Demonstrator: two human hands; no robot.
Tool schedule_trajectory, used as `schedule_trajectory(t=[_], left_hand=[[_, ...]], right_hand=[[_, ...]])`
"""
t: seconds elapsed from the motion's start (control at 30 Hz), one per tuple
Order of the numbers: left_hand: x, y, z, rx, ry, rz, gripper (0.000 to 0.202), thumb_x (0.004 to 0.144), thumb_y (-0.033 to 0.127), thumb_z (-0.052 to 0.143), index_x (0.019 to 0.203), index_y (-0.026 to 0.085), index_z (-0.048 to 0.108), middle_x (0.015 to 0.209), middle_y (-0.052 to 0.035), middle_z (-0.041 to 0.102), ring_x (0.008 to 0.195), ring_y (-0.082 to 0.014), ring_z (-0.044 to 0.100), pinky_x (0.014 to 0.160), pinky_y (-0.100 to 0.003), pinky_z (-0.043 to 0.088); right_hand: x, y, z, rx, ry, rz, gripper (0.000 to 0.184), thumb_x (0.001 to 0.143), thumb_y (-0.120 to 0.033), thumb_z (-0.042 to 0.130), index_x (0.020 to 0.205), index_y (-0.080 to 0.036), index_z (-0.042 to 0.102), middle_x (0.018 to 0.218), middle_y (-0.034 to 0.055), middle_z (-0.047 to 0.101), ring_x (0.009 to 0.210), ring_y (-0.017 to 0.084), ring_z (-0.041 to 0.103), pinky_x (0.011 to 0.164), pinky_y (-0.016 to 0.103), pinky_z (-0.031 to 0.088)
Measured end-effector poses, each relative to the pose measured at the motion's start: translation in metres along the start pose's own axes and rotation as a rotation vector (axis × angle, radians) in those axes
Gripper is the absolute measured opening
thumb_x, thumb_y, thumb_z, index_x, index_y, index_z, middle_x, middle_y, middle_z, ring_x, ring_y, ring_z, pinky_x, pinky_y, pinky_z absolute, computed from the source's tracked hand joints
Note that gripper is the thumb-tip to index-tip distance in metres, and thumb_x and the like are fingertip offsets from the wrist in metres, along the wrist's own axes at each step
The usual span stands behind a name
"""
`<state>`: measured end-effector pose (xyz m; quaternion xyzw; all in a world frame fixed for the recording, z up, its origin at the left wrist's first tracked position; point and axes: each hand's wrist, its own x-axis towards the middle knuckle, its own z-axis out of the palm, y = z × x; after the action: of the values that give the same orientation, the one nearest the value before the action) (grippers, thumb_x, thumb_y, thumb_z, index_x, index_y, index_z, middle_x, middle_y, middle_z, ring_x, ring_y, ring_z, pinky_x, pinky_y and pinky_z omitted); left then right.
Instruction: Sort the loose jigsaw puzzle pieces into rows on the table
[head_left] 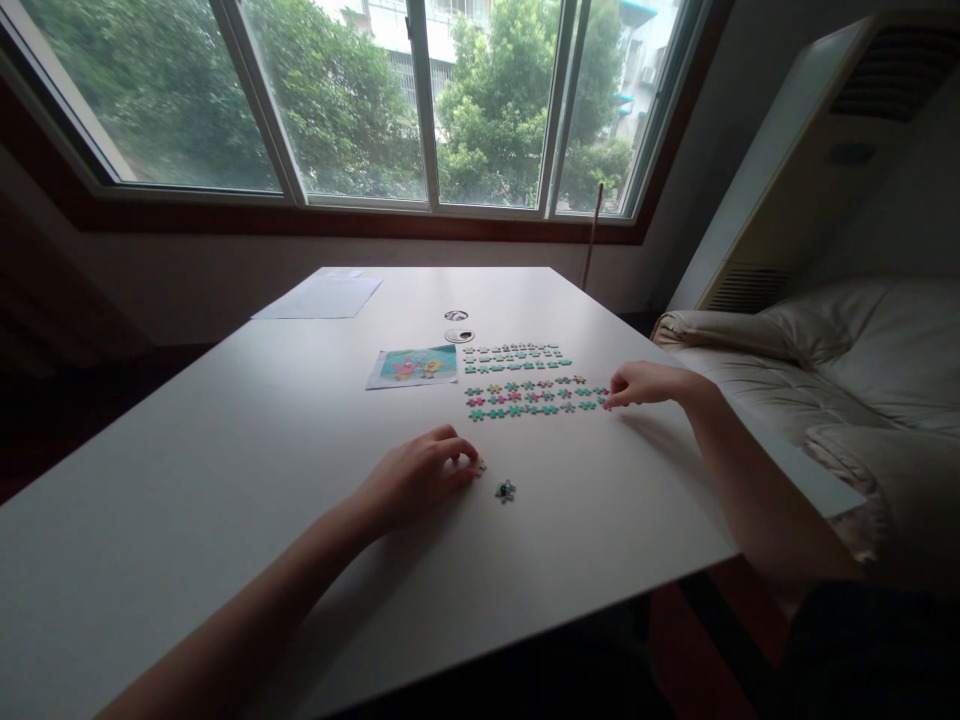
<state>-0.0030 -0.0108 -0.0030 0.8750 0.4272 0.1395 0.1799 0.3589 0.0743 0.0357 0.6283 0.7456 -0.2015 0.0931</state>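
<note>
My left hand (424, 472) rests low over the table, its fingers curled and closed at a pale jigsaw piece (481, 467). Just right of it lies a small pile of dark and greenish jigsaw pieces (505, 490). Farther right, my right hand (646, 384) pinches a jigsaw piece (604, 402) at the right end of the rows. Those rows of teal, pink and yellow jigsaw pieces (514, 397) lie spaced out on the table. To their left is a colourful picture sheet (416, 366) with cartoon figures.
The white table (225, 450) reaches toward the window. White papers (322, 297) lie at its far left. Two round items (460, 336) sit behind the picture sheet. A cream leather sofa (750, 340) and a tall air conditioner (795, 170) stand at the right.
</note>
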Motion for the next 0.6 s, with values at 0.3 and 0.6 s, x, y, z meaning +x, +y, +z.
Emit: schedule_trajectory(t=[0.3,0.6], left_hand=[[0.004,-0.009,0.006,-0.140,0.069,0.005,0.010,0.075,0.022,0.055,0.085,0.020,0.058,0.083,-0.0009,0.060,0.064,-0.0124,0.051,0.059,-0.023,0.039],[0.008,0.001,0.003,-0.435,0.186,-0.037,0.015,0.077,0.030,0.056,0.078,0.015,0.059,0.071,-0.0012,0.063,0.057,-0.0094,0.048,0.053,-0.020,0.039]], right_hand=[[-0.005,-0.048,0.013,-0.010,0.364,-0.333,0.029,0.079,-0.041,0.050,0.074,-0.016,0.063,0.067,0.0024,0.062,0.056,0.010,0.051,0.054,0.021,0.033],[-0.019,-0.121,0.054,-0.057,0.446,-0.708,0.017,0.083,-0.031,0.053,0.078,-0.018,0.064,0.066,-0.0001,0.063,0.057,0.009,0.052,0.054,0.020,0.031]])
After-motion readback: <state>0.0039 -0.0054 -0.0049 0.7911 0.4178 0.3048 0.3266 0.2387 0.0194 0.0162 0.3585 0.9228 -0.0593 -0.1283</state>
